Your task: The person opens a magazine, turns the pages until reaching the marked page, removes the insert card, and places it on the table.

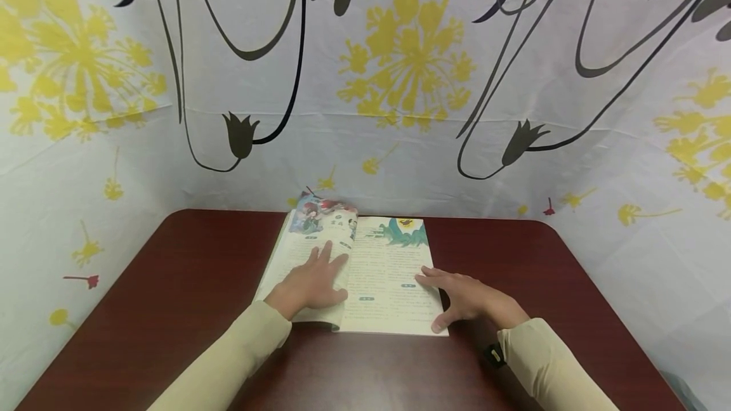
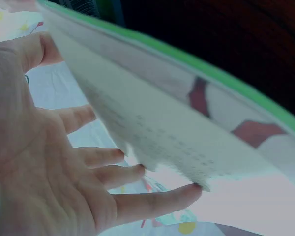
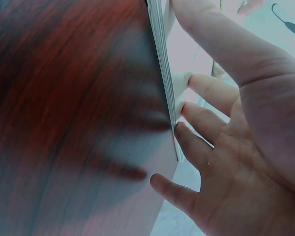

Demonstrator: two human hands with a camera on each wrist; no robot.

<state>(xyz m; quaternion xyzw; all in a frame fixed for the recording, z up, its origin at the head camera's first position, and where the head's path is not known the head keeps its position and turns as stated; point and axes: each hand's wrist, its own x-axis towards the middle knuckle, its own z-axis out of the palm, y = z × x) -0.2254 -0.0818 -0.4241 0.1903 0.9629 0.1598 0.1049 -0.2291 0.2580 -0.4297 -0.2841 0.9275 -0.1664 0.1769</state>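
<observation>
An open magazine [image 1: 377, 278] lies on the dark red table, with printed text and coloured pictures at the top of both pages. My left hand [image 1: 313, 281] rests on the left page with its fingers spread. In the left wrist view, the fingertips [image 2: 194, 191] of that hand meet the page, which curves up under them. My right hand [image 1: 465, 297] is at the right edge of the magazine, thumb near the lower corner. The right wrist view shows several fingertips [image 3: 187, 78] touching the page by its edge, with the little finger beyond it over the table.
The dark red table [image 1: 200, 271] has rounded far corners. Behind it and at both sides hangs a white cloth [image 1: 365, 170] printed with yellow flowers and dark stems. A dark band [image 1: 494, 355] sits at the right wrist, below the pale sleeve [image 1: 548, 360].
</observation>
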